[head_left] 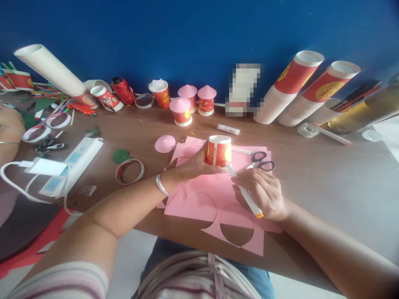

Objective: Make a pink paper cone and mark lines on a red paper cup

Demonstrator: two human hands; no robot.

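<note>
A red paper cup [219, 153] with a white top edge and a gold mark is held over the pink paper. My left hand [199, 162] wraps round its left side and underside. My right hand [262, 189] grips a white utility knife [249, 201] with an orange end. The knife's pointed tip is at the cup's lower right edge; whether it touches is hard to tell. Under both hands lie pink paper sheets [199, 189] with round cut-outs. Black-handled scissors [262, 162] rest just beyond my right hand.
Behind stand several red cups with pink cone tops [207, 92], a glue stick [228, 129] and tall cup stacks [289, 87]. A pink cone [165, 143], a paper ring [129, 171] and a power strip [75, 166] lie left. Another person's arm [9, 128] shows at far left.
</note>
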